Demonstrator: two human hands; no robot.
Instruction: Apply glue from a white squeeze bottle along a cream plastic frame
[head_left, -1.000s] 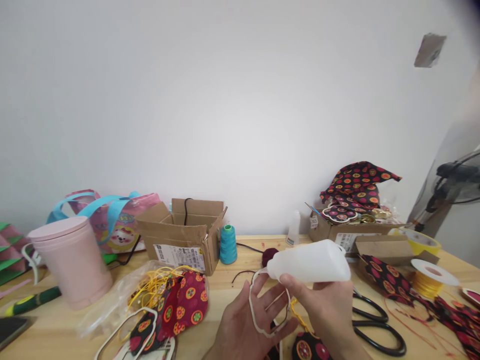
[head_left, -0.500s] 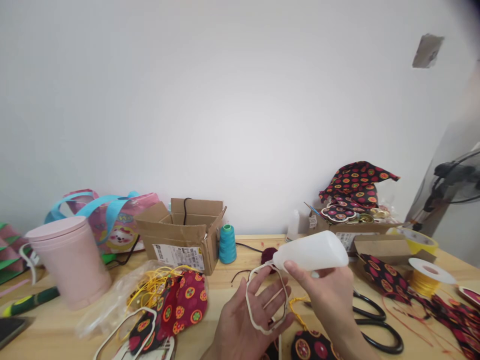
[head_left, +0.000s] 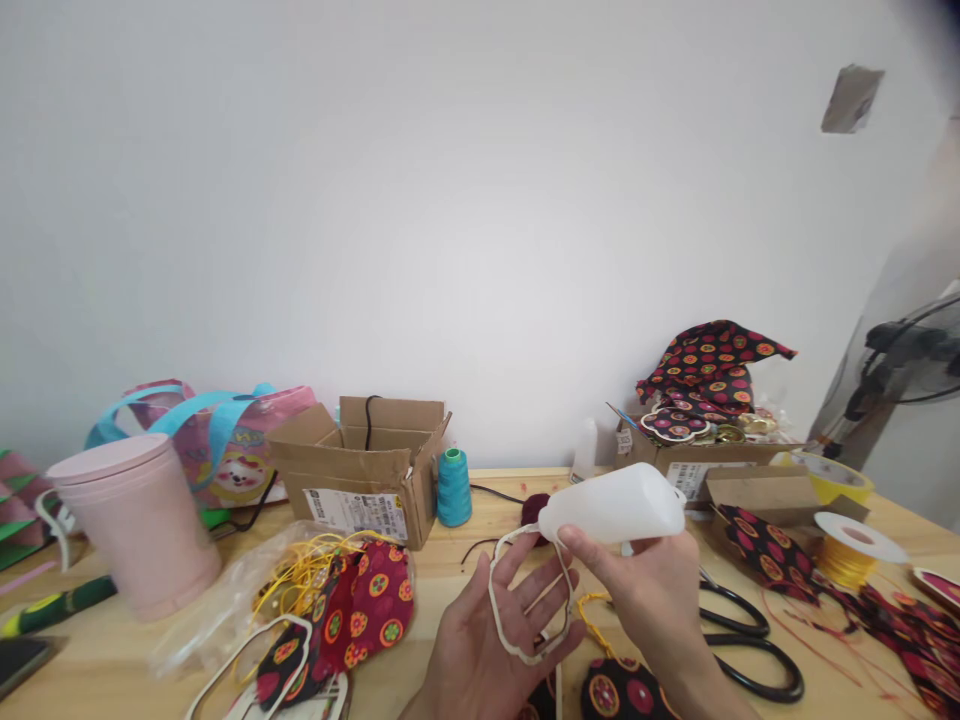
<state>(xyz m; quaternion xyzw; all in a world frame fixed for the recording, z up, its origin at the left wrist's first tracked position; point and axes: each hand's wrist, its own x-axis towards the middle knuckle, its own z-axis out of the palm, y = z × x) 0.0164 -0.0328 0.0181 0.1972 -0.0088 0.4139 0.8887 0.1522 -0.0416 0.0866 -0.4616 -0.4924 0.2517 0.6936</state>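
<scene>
My left hand (head_left: pixel 484 650) lies palm up over the wooden table (head_left: pixel 450 570), with a thin cream-coloured frame outline (head_left: pixel 504 640) resting across its fingers. My right hand (head_left: pixel 651 600) grips a white squeeze bottle (head_left: pixel 611 505) held on its side. The bottle's nozzle points left and touches the top edge of the frame. A round patterned fabric piece (head_left: pixel 616 692) lies just below my hands.
Black scissors (head_left: pixel 739 640) lie right of my hands, a yellow cord spool (head_left: pixel 853 550) beyond them. A teal thread cone (head_left: pixel 452 487), an open cardboard box (head_left: pixel 365 470), a pink cup (head_left: pixel 139 520) and patterned fabric pieces in a plastic bag (head_left: pixel 345 610) stand left. A second box (head_left: pixel 690 450) holds fabric.
My right hand has lifted the bottle slightly and shifted it left along the frame's top edge. My left hand has stayed nearly still under the frame.
</scene>
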